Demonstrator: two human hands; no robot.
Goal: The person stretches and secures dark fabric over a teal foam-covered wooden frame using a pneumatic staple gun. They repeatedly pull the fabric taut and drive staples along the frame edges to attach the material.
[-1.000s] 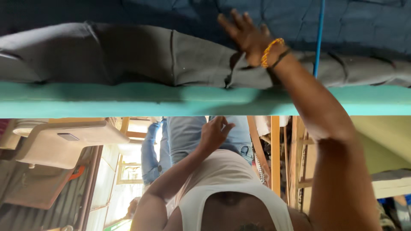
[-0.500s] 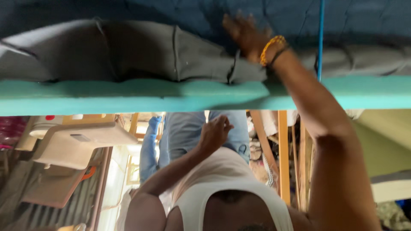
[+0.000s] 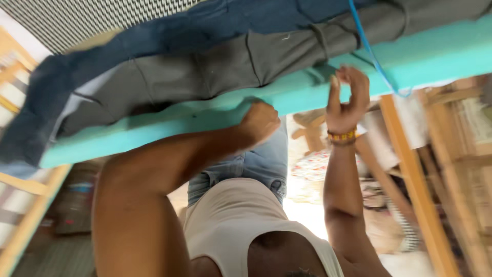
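Person wears a sleeveless off-white vest [image 3: 241, 225] with a scooped neckline, and faded blue jeans [image 3: 261, 164]. Both arms are bare to the shoulder. A beaded band [image 3: 342, 137], yellow and orange with a dark red edge, circles the right wrist. The left wrist is bare.

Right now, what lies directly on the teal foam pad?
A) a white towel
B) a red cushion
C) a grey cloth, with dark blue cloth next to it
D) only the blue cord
C: the grey cloth is spread along the teal foam pad, with the dark blue cloth bordering its far side. The left hand is closed on the pad's near edge, just below the grey cloth.
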